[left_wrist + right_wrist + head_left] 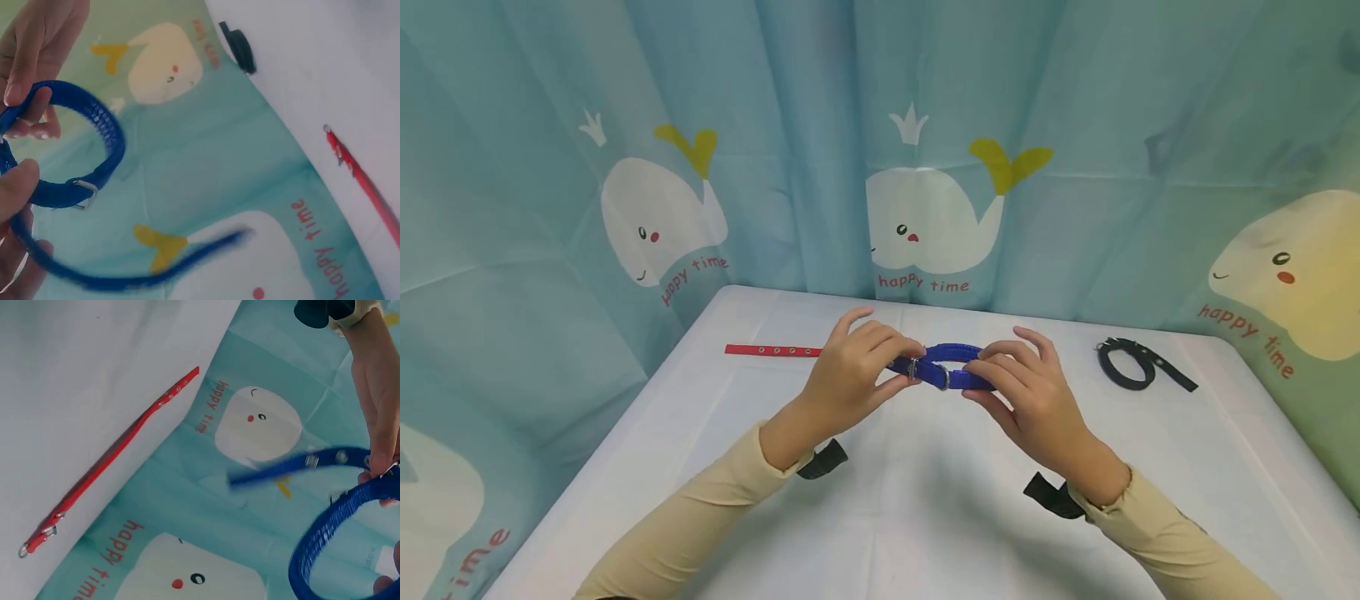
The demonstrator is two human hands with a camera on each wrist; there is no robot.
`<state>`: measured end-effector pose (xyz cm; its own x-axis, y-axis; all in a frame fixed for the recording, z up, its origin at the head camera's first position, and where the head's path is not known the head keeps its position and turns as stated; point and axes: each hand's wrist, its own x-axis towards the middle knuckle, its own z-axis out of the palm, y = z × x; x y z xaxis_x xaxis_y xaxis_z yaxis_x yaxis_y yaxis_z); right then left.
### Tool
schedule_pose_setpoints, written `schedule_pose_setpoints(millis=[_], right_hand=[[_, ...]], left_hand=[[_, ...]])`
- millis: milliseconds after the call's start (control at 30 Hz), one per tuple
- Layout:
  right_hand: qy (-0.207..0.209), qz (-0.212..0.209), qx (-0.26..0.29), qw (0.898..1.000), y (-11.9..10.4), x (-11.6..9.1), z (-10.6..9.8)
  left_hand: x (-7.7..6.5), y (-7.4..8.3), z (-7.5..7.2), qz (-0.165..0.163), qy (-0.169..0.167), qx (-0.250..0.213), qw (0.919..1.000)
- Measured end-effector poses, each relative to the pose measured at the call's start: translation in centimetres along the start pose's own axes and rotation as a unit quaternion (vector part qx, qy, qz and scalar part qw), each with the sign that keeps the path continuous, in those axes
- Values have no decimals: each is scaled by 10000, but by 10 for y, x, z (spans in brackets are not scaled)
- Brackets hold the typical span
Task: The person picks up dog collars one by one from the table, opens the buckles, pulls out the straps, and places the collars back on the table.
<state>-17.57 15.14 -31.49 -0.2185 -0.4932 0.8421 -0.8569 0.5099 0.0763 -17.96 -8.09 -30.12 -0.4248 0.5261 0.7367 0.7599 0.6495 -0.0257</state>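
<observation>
A blue collar (967,381), looped through its metal buckle (89,195), is held up between both hands over the table. At its left side, near a metal fitting, the left hand (853,367) pinches the strap between thumb and fingers. The right hand (1030,396) grips the right side of the loop, thumb below and fingers above. Past the left hand the collar's loose end (269,475) sticks out, blurred, with metal eyelets along it in the right wrist view. The fingers hide part of the strap.
Behind the left hand a red collar (782,351) with eyelets lies stretched out on the white table (917,517). At the back right rests a coiled black collar (1176,377). A blue curtain (820,208) with whale prints hangs along the table's far edge.
</observation>
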Motion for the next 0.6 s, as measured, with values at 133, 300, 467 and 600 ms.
schedule_pose_setpoints(millis=[133,300,467,600], right_hand=[[74,-34,-125,9999,1,0,-2],[-8,-14,-255,9997,0,1,-2],[-125,-17,-362,9993,0,2,-2],[-175,21,-371,9992,-1,2,-2]], left_hand=[[1,1,-2,-101,36,-166,9998],[0,4,-2,-251,70,-291,9992],[-2,6,1,-269,197,-317,9989],[-3,7,4,-121,394,-447,9981]])
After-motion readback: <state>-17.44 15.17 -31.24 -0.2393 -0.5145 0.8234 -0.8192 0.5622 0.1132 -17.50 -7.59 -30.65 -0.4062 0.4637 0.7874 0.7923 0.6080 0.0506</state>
